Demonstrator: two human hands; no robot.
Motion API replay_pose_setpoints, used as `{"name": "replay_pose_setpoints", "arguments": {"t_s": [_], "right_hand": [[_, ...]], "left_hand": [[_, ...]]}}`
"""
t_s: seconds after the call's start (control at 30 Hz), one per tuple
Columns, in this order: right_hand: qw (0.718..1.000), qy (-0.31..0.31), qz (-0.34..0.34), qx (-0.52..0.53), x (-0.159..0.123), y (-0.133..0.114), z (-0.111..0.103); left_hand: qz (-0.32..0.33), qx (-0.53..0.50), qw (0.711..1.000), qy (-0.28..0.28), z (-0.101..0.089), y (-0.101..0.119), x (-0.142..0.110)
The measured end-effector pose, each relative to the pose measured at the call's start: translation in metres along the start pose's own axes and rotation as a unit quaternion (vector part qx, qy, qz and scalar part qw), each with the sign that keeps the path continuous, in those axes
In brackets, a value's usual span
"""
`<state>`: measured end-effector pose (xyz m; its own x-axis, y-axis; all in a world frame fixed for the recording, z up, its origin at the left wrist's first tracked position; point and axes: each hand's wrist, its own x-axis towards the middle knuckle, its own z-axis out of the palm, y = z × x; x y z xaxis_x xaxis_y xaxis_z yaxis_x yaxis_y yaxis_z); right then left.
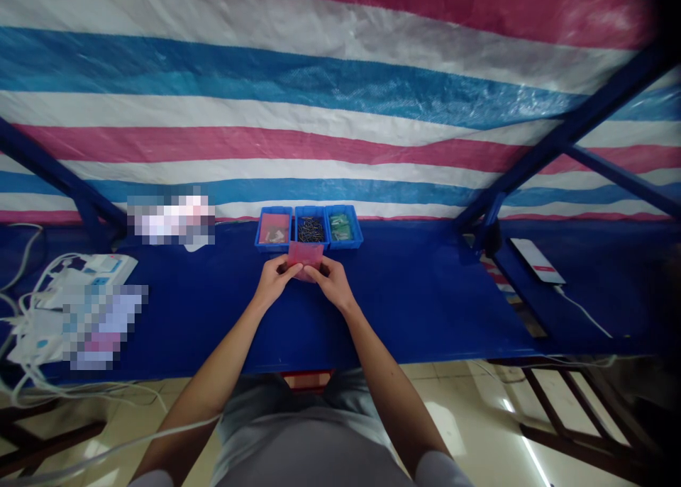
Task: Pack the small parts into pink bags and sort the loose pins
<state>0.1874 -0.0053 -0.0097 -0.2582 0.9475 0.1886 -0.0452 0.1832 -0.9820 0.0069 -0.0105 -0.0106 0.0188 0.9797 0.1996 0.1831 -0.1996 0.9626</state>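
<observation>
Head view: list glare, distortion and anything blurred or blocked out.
Head view: glare glints on the striped sheet, upper right, and streaks the floor; wide-angle stretch toward the borders; darkness swallows the right corners; mosaic patches hide items at left.

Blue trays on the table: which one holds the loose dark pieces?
The middle tray does. The left tray shows pink inside, the right tray green.

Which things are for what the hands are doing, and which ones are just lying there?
Probably being used:
- pink packet, between left hand and right hand
- three blue trays, just beyond

Probably just lying about:
- phone and its white cable, far right
- white power strip, far left
</observation>
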Motion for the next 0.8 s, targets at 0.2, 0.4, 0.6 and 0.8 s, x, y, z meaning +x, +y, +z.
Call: {"name": "replay_pose_setpoints", "arguments": {"t_s": [0.2, 0.4, 0.6, 0.8], "right_hand": [[0.999, 0.036, 0.002, 0.008, -0.001, -0.006, -0.001], [0.999, 0.022, -0.004, 0.023, 0.001, 0.0, -0.001], [0.999, -0.001, -0.006, 0.036, 0.001, 0.004, -0.001], [0.999, 0.028, -0.002, 0.032, 0.001, -0.006, -0.002]], "left_hand": [[-0.005, 0.004, 0.999, -0.032, 0.001, 0.001, -0.001], [0.006, 0.014, 1.0, -0.025, 0.001, -0.001, 0.0], [0.007, 0.004, 1.0, -0.017, 0.0, -0.002, 0.0], [-0.001, -0.002, 0.999, -0.034, 0.001, 0.003, -0.001]]}}
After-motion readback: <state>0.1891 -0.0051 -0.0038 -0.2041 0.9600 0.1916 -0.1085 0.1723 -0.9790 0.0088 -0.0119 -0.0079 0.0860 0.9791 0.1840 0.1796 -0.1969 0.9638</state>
